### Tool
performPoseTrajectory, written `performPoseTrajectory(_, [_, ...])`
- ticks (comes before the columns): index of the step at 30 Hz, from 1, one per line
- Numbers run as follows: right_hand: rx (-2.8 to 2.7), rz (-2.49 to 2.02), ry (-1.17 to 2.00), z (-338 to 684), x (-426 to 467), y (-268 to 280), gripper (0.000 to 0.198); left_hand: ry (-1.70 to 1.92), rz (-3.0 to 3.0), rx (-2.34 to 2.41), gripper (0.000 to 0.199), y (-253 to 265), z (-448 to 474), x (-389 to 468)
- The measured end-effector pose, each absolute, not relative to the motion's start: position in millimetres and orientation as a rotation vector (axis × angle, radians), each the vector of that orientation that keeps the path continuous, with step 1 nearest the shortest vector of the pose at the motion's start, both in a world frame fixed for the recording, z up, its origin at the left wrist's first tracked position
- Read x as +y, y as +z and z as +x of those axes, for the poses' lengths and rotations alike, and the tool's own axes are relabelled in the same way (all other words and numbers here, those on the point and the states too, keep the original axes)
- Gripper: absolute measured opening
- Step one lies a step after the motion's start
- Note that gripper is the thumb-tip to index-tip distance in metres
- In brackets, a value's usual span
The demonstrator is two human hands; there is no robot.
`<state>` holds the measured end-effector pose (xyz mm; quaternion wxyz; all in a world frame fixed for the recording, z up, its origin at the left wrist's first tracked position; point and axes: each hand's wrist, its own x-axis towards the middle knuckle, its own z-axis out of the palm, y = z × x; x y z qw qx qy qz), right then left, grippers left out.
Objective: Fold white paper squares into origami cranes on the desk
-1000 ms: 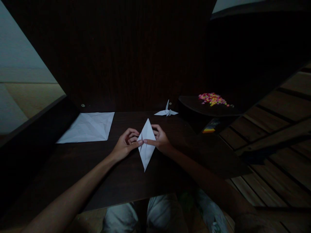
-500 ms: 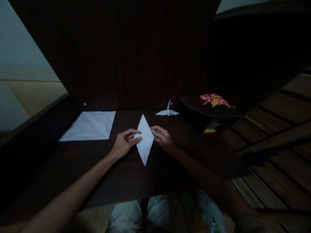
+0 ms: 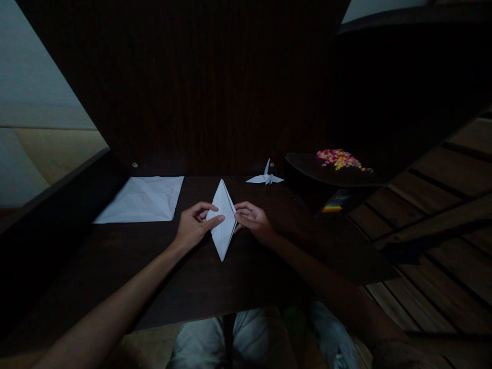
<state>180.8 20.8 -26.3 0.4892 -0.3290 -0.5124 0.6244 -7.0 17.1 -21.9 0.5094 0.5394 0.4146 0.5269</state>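
A white sheet of paper folded into a tall diamond (image 3: pixel 221 238) is held between my two hands above the dark tabletop (image 3: pixel 184 287). My left hand (image 3: pixel 197 221) is closed on its left side, the thumb lying across the front face. At the right corner, my right hand (image 3: pixel 253 220) pinches the edge with thumb and fingers. Layers show slightly parted along the upper right edge. Behind the hands, a finished white paper crane (image 3: pixel 266 178) rests near the back panel. To the left lies a creased white sheet of paper (image 3: pixel 149 200).
On a small curved shelf (image 3: pixel 303 166) at the right sits a pile of colourful small pieces (image 3: pixel 340 159). Beneath it is an object with yellow and orange stripes (image 3: pixel 332 205). A dark side board (image 3: pixel 54 195) bounds the left. Wooden slats (image 3: pixel 442 241) lie to the right.
The folded paper has shifted a little left and turned slightly, so its right edge layers now show. My right hand has moved left, its thumb now on the right corner.
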Motion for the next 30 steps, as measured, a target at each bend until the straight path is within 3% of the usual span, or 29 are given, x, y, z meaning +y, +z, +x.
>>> performPoseTrajectory(16, [-1.289,-0.830,1.559,175.9,16.2,-26.0,0.044,1.337,1.441,1.068,0.035,-16.8,-0.6,10.4])
performPoseTrajectory(26, [-1.364,-0.931,1.402,176.7,19.0,-27.4,0.043,1.356,1.606,1.024,0.016,-21.0,0.2,10.8])
performPoseTrajectory(30, [-1.321,-0.946,1.309,177.9,21.0,-29.8,0.052,1.288,1.554,0.938,0.019,-20.2,0.0,8.3])
